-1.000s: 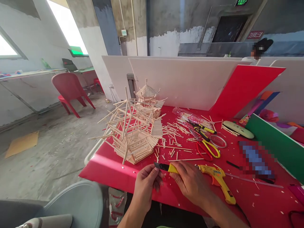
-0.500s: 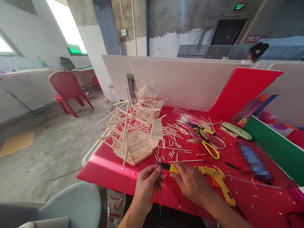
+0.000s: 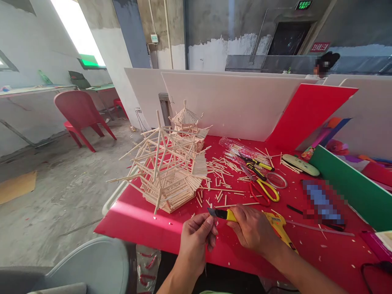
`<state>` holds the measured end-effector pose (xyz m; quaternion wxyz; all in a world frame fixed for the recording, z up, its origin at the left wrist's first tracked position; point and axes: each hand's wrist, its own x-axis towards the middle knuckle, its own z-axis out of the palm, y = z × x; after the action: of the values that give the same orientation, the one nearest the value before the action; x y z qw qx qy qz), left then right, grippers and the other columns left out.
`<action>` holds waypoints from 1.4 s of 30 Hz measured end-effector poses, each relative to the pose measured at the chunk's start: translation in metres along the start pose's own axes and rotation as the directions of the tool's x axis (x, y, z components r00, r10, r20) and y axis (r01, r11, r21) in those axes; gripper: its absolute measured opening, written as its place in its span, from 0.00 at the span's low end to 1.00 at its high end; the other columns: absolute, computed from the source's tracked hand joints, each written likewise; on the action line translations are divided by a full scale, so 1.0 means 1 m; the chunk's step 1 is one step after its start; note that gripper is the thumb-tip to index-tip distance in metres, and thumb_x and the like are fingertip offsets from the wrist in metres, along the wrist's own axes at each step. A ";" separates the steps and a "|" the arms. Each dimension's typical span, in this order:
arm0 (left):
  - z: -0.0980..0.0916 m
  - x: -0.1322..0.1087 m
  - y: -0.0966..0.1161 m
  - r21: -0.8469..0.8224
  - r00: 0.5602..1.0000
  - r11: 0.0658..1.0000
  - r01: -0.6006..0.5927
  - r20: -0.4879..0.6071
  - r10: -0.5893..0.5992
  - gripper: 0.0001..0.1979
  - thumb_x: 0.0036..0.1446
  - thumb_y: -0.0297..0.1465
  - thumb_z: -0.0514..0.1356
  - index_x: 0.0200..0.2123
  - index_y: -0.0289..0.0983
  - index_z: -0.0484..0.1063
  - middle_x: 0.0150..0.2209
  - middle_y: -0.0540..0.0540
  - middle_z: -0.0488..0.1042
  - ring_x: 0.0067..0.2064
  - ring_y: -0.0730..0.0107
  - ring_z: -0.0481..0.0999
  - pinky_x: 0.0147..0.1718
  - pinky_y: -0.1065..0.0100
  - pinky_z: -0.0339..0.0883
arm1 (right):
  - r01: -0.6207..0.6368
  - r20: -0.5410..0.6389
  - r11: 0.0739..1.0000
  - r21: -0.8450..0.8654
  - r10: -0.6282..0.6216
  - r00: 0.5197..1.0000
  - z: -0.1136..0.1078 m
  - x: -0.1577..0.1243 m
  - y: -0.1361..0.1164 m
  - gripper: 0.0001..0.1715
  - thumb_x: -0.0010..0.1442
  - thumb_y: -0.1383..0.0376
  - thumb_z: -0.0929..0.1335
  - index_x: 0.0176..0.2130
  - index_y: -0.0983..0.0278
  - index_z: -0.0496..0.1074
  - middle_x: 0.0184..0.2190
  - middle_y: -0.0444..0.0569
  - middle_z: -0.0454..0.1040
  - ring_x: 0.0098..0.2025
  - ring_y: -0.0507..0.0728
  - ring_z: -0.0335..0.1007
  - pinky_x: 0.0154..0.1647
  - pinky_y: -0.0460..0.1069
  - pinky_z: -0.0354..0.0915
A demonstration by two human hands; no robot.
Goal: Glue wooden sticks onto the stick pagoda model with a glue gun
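A yellow utility knife (image 3: 231,215) is gripped in my right hand (image 3: 255,230), its dark blade pointing left. The blade tip lies just above the fingertips of my left hand (image 3: 197,234). That hand is closed in a pinch, and whatever it holds is too small and hidden to name. Beyond both hands stands a pavilion-like frame of thin wooden sticks (image 3: 165,175), with a slatted panel on its right side. A smaller roofed stick model (image 3: 185,118) stands behind it. Loose cut sticks (image 3: 219,169) are scattered to the right of the models.
On the red tabletop (image 3: 128,216) lie yellow-handled scissors (image 3: 268,190), pliers (image 3: 255,169) and a yellow glue gun (image 3: 280,228), partly behind my right arm. White boards (image 3: 220,104) stand along the back. A grey round-topped stool (image 3: 92,261) is at lower left. A person sits beyond the boards.
Both hands have shifted slightly right in the picture, and the knife has turned a little flatter over the left fingertips. My right arm covers more of the glue gun. The whole view has swung slightly.
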<state>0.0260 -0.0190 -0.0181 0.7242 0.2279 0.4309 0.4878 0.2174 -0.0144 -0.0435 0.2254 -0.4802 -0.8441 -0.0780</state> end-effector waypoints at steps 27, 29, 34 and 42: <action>0.003 -0.003 0.006 -0.012 0.999 0.999 0.052 -0.010 -0.052 0.19 0.38 0.40 0.74 0.22 0.33 0.72 0.16 0.52 0.69 0.13 0.83 0.61 0.12 0.77 0.50 | 0.064 -0.046 0.988 -0.139 -0.071 0.996 0.001 0.006 0.003 0.22 0.71 0.54 0.55 0.34 0.63 0.66 0.26 0.48 0.68 0.29 0.55 0.63 0.32 0.50 0.54; 0.007 -0.003 0.010 -0.018 0.997 0.997 0.081 0.015 -0.081 0.19 0.38 0.41 0.74 0.22 0.33 0.72 0.16 0.52 0.69 0.13 0.83 0.60 0.11 0.77 0.48 | 0.092 -0.055 0.978 -0.190 -0.104 0.993 -0.002 0.009 0.006 0.22 0.71 0.55 0.55 0.32 0.63 0.66 0.26 0.48 0.68 0.28 0.55 0.63 0.31 0.50 0.54; 0.006 -0.012 0.009 -0.032 0.984 0.988 0.152 0.100 -0.148 0.18 0.37 0.40 0.74 0.23 0.32 0.75 0.16 0.52 0.68 0.12 0.84 0.58 0.09 0.78 0.47 | -0.138 -0.151 0.903 -0.408 0.082 0.985 -0.034 0.016 0.048 0.27 0.71 0.55 0.52 0.29 0.62 0.66 0.20 0.47 0.66 0.22 0.52 0.60 0.26 0.48 0.52; -0.004 0.003 -0.006 -0.004 0.985 0.992 0.129 0.112 -0.127 0.18 0.42 0.40 0.73 0.28 0.32 0.75 0.22 0.46 0.75 0.19 0.73 0.71 0.11 0.76 0.61 | -0.361 -0.118 0.866 -0.347 0.341 0.933 -0.082 0.005 0.065 0.25 0.69 0.49 0.55 0.38 0.62 0.68 0.20 0.48 0.71 0.18 0.54 0.62 0.22 0.49 0.44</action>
<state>0.0263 -0.0190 -0.0257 0.7783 0.2225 0.4007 0.4291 0.2950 -0.0053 0.0254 0.1654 -0.6566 -0.7075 -0.2026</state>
